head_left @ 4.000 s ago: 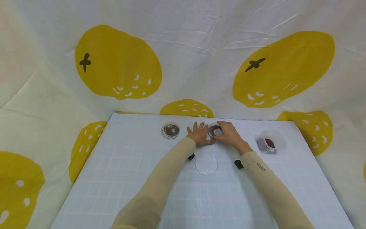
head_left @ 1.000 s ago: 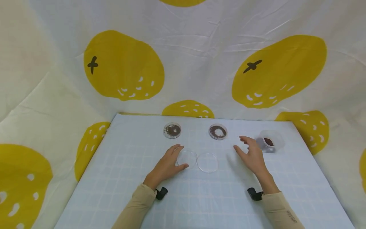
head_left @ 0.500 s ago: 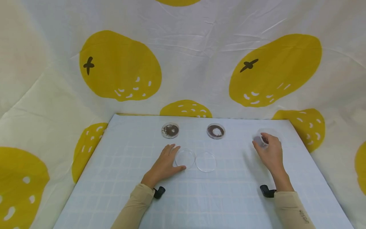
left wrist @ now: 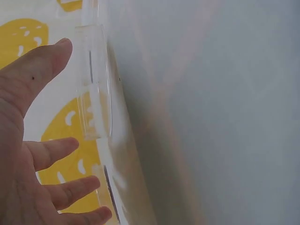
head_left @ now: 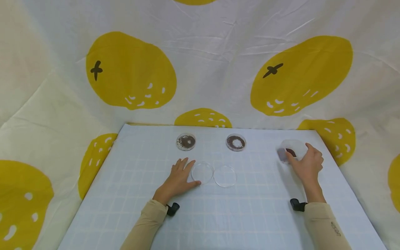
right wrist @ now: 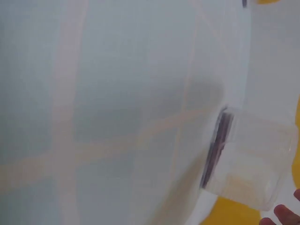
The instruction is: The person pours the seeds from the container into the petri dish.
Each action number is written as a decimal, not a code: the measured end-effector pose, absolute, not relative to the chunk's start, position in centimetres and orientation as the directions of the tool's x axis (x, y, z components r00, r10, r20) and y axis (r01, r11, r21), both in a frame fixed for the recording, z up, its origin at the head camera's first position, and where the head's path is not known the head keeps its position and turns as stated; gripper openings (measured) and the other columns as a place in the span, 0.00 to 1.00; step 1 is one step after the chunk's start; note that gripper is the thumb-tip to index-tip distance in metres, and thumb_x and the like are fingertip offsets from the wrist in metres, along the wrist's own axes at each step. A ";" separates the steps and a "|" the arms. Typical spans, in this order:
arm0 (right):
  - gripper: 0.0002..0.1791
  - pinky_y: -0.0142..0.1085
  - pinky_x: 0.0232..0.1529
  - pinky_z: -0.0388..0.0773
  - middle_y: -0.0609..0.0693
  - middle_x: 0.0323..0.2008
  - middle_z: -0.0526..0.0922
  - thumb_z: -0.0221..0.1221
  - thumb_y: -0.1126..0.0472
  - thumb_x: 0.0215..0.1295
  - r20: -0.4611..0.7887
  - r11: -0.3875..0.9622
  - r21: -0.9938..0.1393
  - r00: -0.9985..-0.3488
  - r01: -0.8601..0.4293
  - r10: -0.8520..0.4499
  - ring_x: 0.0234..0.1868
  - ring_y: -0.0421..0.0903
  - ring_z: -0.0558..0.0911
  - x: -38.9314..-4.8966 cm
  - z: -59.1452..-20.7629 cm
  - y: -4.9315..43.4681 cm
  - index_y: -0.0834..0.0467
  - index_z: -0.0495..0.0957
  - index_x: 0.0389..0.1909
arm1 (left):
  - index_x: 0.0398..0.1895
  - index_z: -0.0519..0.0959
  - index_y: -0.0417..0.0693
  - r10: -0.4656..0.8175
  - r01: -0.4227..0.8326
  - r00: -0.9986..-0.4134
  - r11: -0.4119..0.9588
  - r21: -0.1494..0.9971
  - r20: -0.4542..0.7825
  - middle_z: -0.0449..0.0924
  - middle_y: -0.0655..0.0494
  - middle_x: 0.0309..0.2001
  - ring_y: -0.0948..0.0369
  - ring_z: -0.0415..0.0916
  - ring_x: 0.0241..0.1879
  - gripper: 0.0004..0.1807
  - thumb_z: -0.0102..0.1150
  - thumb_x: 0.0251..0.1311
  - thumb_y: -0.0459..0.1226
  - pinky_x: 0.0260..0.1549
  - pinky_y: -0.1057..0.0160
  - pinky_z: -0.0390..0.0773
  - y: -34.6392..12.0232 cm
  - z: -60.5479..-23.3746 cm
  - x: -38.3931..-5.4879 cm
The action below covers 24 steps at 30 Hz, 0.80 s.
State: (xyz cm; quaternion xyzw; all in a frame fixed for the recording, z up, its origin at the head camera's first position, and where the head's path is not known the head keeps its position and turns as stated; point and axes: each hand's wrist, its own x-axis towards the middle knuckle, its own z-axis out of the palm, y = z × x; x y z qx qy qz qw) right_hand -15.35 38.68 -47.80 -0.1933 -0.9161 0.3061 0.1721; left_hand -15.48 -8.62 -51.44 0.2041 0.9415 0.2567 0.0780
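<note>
My left hand (head_left: 177, 177) is spread, palm down, beside a clear round dish piece (head_left: 202, 173) like a petri dish half. Its thumb and fingers stand either side of that piece's left edge; the left wrist view shows the clear rim (left wrist: 96, 112) just past the fingertips. A second clear round piece (head_left: 225, 176) lies against it on the right. At the right, my right hand (head_left: 307, 163) is spread at a clear plastic tub (head_left: 282, 155) with dark brown material in it. The thumb overlaps the tub's front; in the right wrist view, fingertips sit near the tub's rim (right wrist: 276, 187).
Two petri dishes stand at the back, a left dish (head_left: 185, 142) and a right dish (head_left: 236, 142), each with dark brown material and white bits. A translucent lid-like piece (head_left: 298, 146) shows behind the tub. A patterned cloth (head_left: 215, 62) hangs behind the table (head_left: 218, 222).
Both hands have left the back right dish. The left came down to the clear pieces and stays there; the right moved rightward to the tub, then slightly further right, uncovering its contents.
</note>
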 end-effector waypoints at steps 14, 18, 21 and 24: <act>0.58 0.69 0.61 0.59 0.80 0.65 0.52 0.66 0.43 0.63 0.004 0.642 -0.683 -0.877 0.348 0.480 0.65 0.75 0.55 -15.8 -49.0 39.7 0.75 0.42 0.74 | 0.77 0.59 0.54 0.401 0.314 -0.910 0.831 0.460 -0.104 0.51 0.37 0.75 0.33 0.41 0.74 0.46 0.63 0.60 0.60 0.62 0.24 0.41 -8.8 -51.5 -15.3; 0.60 0.67 0.62 0.59 0.81 0.65 0.51 0.66 0.42 0.62 -0.008 0.640 -0.683 -0.880 0.352 0.475 0.64 0.76 0.57 -15.8 -49.1 39.8 0.76 0.40 0.73 | 0.78 0.58 0.57 0.401 0.311 -0.908 0.838 0.448 -0.121 0.50 0.37 0.76 0.33 0.40 0.74 0.45 0.62 0.61 0.61 0.62 0.23 0.40 -8.7 -51.7 -15.4; 0.60 0.65 0.62 0.61 0.81 0.64 0.53 0.66 0.42 0.62 -0.006 0.639 -0.690 -0.886 0.340 0.464 0.64 0.76 0.59 -15.9 -49.3 39.9 0.76 0.39 0.73 | 0.78 0.58 0.58 0.399 0.306 -0.908 0.839 0.450 -0.126 0.50 0.37 0.76 0.34 0.41 0.74 0.45 0.62 0.62 0.60 0.62 0.23 0.40 -8.7 -51.7 -15.4; 0.60 0.65 0.62 0.62 0.81 0.64 0.54 0.65 0.42 0.63 -0.019 0.629 -0.701 -0.891 0.336 0.455 0.63 0.75 0.60 -15.9 -49.3 39.9 0.76 0.39 0.73 | 0.78 0.58 0.58 0.397 0.303 -0.908 0.841 0.448 -0.131 0.50 0.37 0.76 0.34 0.40 0.74 0.45 0.61 0.62 0.61 0.62 0.24 0.40 -8.7 -51.8 -15.3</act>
